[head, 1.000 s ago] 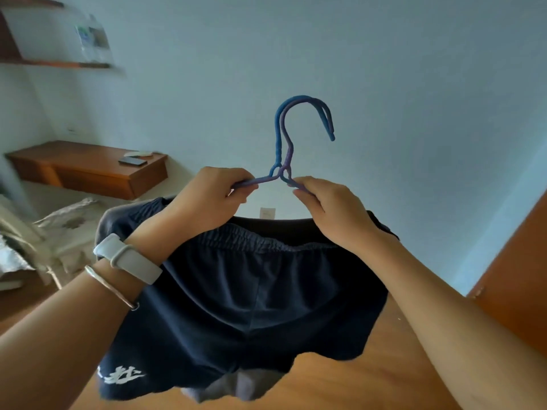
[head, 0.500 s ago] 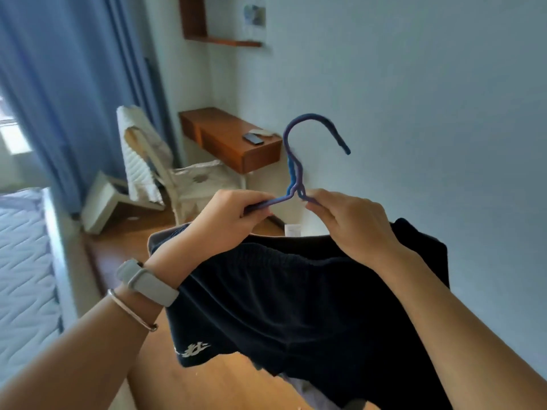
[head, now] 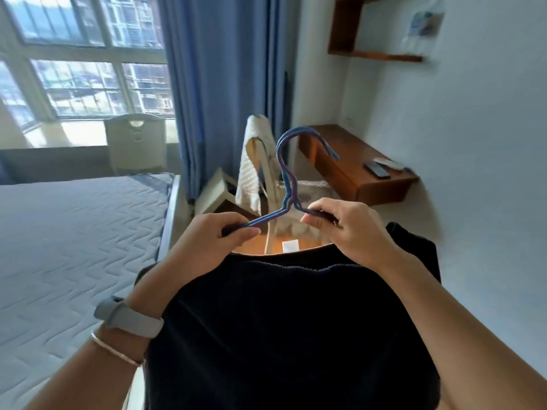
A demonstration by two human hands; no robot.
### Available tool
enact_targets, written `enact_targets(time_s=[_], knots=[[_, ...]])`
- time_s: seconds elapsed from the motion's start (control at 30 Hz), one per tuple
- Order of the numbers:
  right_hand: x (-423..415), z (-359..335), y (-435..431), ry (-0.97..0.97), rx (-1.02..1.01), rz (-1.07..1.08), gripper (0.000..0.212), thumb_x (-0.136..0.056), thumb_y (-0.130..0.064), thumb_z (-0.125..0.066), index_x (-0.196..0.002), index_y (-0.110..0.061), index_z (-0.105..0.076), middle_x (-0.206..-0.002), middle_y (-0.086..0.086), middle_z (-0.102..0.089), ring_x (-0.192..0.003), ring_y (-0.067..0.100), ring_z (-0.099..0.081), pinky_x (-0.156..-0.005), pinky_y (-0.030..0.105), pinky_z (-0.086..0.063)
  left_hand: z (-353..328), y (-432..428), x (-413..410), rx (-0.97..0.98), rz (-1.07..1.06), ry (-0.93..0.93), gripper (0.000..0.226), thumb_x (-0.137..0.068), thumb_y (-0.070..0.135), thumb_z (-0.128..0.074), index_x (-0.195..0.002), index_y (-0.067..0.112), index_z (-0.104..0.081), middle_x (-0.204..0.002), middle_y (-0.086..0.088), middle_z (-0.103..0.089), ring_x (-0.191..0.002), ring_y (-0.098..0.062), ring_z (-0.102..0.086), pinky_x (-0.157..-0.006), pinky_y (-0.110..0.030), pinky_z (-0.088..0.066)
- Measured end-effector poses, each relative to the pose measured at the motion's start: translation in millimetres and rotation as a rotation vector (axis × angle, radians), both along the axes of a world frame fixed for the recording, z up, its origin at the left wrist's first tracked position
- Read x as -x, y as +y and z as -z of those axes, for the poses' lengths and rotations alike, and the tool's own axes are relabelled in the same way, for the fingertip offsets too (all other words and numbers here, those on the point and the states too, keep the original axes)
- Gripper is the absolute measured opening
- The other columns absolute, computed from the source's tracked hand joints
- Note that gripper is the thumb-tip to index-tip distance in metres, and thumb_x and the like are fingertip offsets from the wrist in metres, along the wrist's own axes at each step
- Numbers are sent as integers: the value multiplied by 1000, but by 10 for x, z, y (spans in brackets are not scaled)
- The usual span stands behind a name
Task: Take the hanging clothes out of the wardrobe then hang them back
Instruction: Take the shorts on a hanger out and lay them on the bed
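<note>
View swung left since half a second ago: window (head: pixel 88 69), bed (head: pixel 74 247) now ahead. Left hand (head: pixel 219 235), right hand (head: pixel 346 229) each keep closed grip on blue hanger (head: pixel 284 184) arms. Dark shorts (head: pixel 296 321) hang below. Hanger axis left-right, hook up, both hands equally near.

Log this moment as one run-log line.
left hand: grips paired blue wire hangers | right hand: same | dark navy garment: hangs below

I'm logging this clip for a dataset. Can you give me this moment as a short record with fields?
hanger: blue, hook up, held in the air
left hand: grips its left arm
right hand: pinches its right arm by the neck
dark garment: hangs below the hanger
surroundings: bed left, blue curtain behind, wooden desk right
</note>
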State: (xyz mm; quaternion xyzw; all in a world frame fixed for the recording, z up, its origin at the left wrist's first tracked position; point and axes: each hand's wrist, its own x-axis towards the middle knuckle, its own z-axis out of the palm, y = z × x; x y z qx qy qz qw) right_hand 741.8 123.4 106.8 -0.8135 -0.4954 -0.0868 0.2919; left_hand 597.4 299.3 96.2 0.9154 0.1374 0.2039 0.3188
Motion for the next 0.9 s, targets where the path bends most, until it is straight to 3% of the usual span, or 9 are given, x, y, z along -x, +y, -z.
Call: enact_targets(time_s=[0.17,0.23,0.3,0.37,0.47,0.6,0.7,0.8,0.9], knots=[[-677,-97,1148,54,40,-155,25,-83,-49,-56,-94,-29,-64,-78,-12,-62,-76,11,-59,-74,36,-49,-63,869,-405,-4,-190,-57,18,-83,29,-63,-68,39,-60,-54,34,-58,-58,12,-54,-58,-1,-38],[-936,-142,1553,73,52,-211,26,-81,-50,-59,-95,-28,-66,-75,-11,-62,-72,11,-58,-73,37,-50,-74,1201,-568,-32,-284,-95,8,-82,27,-64,-79,25,-71,-50,27,-59,-59,12,-55,-57,-1,-38],[-1225,-142,1897,101,62,-253,31,-78,-52,-61,-95,-27,-67,-76,-8,-64,-72,12,-58,-74,37,-50,-78,1491,-730,-80,-358,-130,13,-82,26,-65,-87,18,-74,-48,19,-57,-60,15,-55,-58,0,-38],[-1566,-95,2211,98,88,-271,44,-74,-61,-56,-96,-25,-68,-88,-3,-67,-85,15,-59,-83,36,-48,-62,1774,-890,-136,-419,-152,16,-82,26,-65,-89,16,-74,-57,12,-60,-62,17,-55,-61,-1,-38],[-2141,46,2741,85,135,-266,63,-69,-74,-43,-107,-28,-63,-109,-11,-59,-110,14,-52,-100,40,-40,23,2250,-1137,-166,-532,-168,17,-82,28,-64,-86,15,-74,-59,5,-63,-68,13,-56,-64,-3,-39],[-2810,240,3652,223,170,-399,43,-81,-56,-49,-120,-38,-53,-119,-8,-58,-116,14,-51,-105,39,-39,153,2916,-1590,-159,-656,-174,16,-82,26,-64,-87,14,-74,-59,20,-59,-72,13,-57,-66,-3,-40],[-3278,287,4427,258,193,-551,43,-88,-40,-53,-131,-38,-46,-131,-3,-56,-124,16,-47,-110,36,-34,213,3469,-1930,-126,-764,-167,15,-82,25,-65,-87,14,-74,-52,23,-59,-65,18,-56,-65,0,-39],[-3648,238,5141,227,254,-610,45,-89,-37,-54,-132,-28,-47,-122,-4,-56,-123,15,-46,-103,22,-31,204,3983,-2201,-98,-868,-174,15,-82,24,-65,-88,13,-73,-54,23,-60,-64,17,-55,-63,-1,-39],[-3912,153,5813,230,325,-716,68,-70,-63,-58,-132,-37,-44,-107,-13,-50,-115,11,-47,-104,25,-34,172,4455,-2383,-101,-971,-164,15,-84,24,-63,-88,12,-71,-64,18,-61,-64,12,-56,-61,-3,-39]])
